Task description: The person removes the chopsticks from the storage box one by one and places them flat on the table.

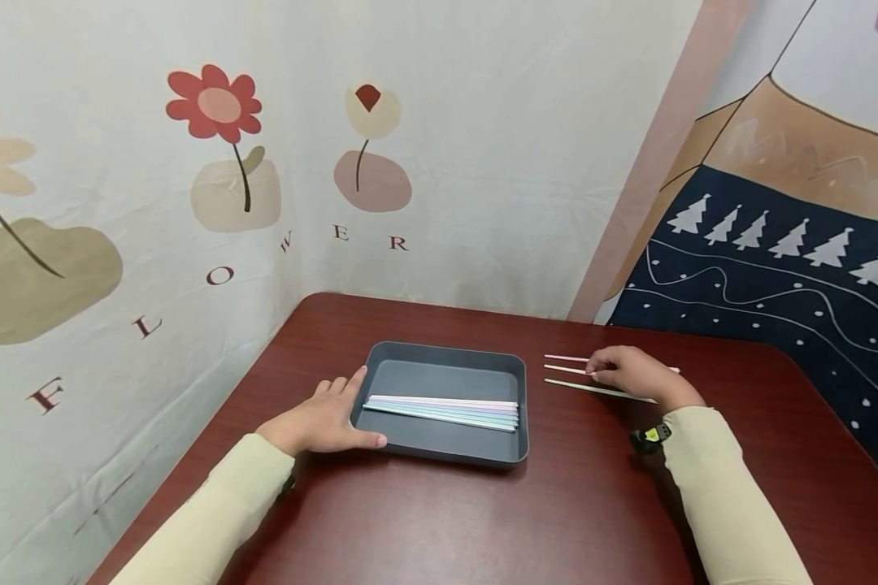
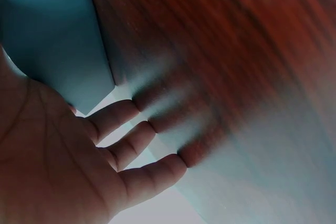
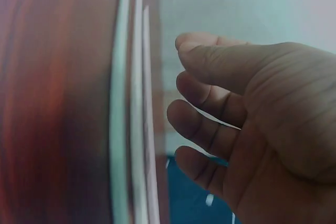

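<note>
A dark grey tray [image 1: 439, 378] lies on the table, holding a bundle of pastel chopsticks [image 1: 446, 410] laid lengthwise. My left hand [image 1: 329, 418] rests at its left front corner, index finger along the left side and thumb at the front. The other three fingertips touch the table in the left wrist view. Right of the tray lie two pink chopsticks [image 1: 565, 369] and a green chopstick [image 1: 581, 386], roughly side by side. Over them is my right hand [image 1: 632, 374]. Its fingers [image 3: 197, 119] are loosely bent with nothing between them, the thumb close to the index fingertip.
The reddish-brown table [image 1: 446, 520] has rounded far corners. A pale curtain [image 1: 483, 162] with printed flowers hangs behind it and along the left. At the right hangs a dark blue cloth [image 1: 761, 268] with white trees. A strapped device [image 1: 651, 437] sits at the right wrist.
</note>
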A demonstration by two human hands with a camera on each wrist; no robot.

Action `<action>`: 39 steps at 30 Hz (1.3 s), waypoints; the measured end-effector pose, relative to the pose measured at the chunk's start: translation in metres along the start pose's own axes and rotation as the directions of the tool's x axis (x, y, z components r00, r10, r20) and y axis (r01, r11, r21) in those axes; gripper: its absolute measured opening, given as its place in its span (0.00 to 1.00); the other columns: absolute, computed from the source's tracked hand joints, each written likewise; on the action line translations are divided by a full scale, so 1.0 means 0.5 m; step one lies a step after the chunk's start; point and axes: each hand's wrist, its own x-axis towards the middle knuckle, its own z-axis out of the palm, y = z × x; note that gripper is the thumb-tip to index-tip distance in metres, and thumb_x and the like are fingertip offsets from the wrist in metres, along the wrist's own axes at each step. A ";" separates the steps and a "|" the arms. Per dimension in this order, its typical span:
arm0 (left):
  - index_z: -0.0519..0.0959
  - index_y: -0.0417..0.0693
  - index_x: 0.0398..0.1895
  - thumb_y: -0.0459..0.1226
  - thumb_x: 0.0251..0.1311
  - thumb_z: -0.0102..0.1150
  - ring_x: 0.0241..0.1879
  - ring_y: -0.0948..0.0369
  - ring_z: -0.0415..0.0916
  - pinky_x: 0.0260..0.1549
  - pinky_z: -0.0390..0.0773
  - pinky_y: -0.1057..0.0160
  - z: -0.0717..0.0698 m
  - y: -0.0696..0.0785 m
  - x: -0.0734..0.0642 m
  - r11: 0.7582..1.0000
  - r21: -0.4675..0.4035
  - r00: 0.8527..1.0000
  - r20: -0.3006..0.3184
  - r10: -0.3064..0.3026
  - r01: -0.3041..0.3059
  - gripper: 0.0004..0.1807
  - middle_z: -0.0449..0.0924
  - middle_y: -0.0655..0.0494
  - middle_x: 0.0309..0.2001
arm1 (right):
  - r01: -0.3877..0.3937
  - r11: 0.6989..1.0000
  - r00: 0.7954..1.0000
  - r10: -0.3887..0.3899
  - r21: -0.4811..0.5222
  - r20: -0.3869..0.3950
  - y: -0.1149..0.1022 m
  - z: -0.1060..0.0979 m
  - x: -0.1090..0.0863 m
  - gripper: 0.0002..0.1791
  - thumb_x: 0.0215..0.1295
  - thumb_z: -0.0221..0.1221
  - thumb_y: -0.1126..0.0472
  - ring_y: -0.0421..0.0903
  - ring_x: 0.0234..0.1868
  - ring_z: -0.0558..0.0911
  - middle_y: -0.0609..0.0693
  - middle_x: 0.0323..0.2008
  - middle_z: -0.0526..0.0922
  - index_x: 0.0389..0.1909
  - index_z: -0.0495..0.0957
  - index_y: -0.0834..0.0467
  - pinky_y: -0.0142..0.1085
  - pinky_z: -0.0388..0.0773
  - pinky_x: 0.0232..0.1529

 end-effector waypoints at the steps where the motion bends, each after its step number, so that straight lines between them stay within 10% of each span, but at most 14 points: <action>1: 0.44 0.35 0.78 0.77 0.40 0.60 0.59 0.41 0.60 0.53 0.69 0.43 0.001 -0.001 0.000 1.000 0.000 1.000 -0.001 0.000 0.000 0.74 0.64 0.37 0.63 | 0.013 1.000 1.000 -0.013 0.005 -0.001 -0.011 0.001 0.007 0.07 0.69 0.58 0.68 0.47 0.39 0.75 0.46 0.36 0.82 0.42 0.84 0.57 0.44 0.73 0.43; 23: 0.42 0.37 0.79 0.77 0.40 0.60 0.65 0.38 0.56 0.57 0.67 0.40 0.003 0.002 0.004 0.999 -0.017 0.999 0.026 -0.032 0.032 0.75 0.60 0.35 0.67 | 0.170 0.970 0.984 -0.176 0.176 0.014 -0.231 0.084 0.166 0.08 0.69 0.62 0.60 0.45 0.40 0.78 0.43 0.41 0.82 0.45 0.84 0.58 0.41 0.75 0.43; 39: 0.43 0.36 0.78 0.77 0.39 0.60 0.63 0.39 0.58 0.55 0.69 0.42 -0.001 0.004 0.003 0.999 -0.004 0.999 0.023 -0.043 0.043 0.75 0.61 0.35 0.67 | 0.225 0.923 0.953 -0.275 0.311 0.125 -0.302 0.184 0.232 0.10 0.71 0.61 0.61 0.43 0.39 0.76 0.44 0.42 0.81 0.49 0.82 0.59 0.39 0.74 0.43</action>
